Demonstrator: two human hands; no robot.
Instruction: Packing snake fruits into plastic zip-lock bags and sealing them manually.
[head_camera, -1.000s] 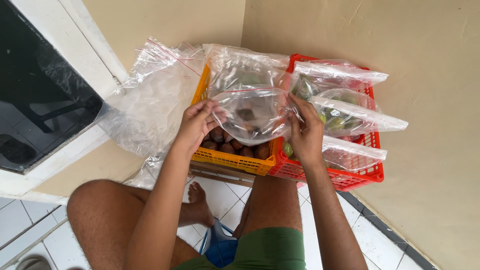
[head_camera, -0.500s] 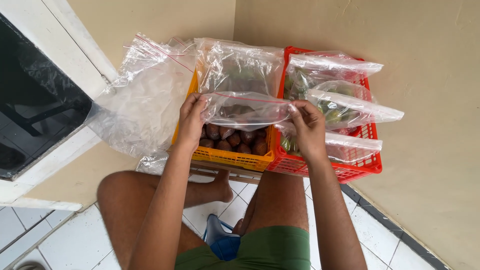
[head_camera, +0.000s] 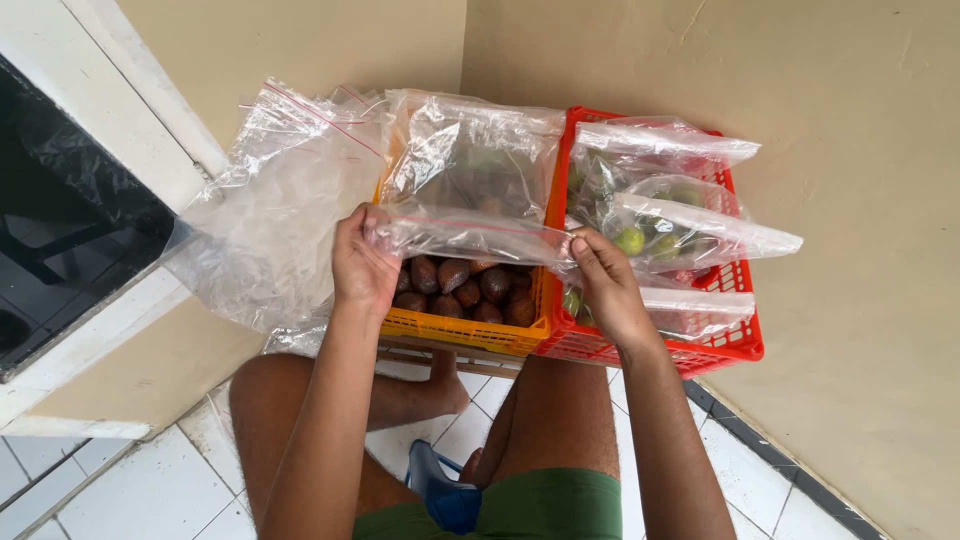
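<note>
My left hand (head_camera: 362, 268) and my right hand (head_camera: 607, 287) each pinch one end of a clear zip bag (head_camera: 470, 235), stretched flat between them above an orange crate (head_camera: 462, 333). The crate holds several brown scaly fruits (head_camera: 462, 285). Another clear bag with brown fruit (head_camera: 472, 165) lies across the back of the same crate. To the right stands a red crate (head_camera: 700, 345) with clear bags of green fruit (head_camera: 655, 232) on top.
A heap of empty clear bags (head_camera: 275, 210) lies left of the orange crate against the beige wall. A dark window with a white frame (head_camera: 60, 230) is at the left. My bare knees and white floor tiles (head_camera: 150, 490) are below.
The bag's mouth, held wide and round a second ago, has been pulled flat and straight between my hands. My hands have moved apart and the view has shifted slightly.
</note>
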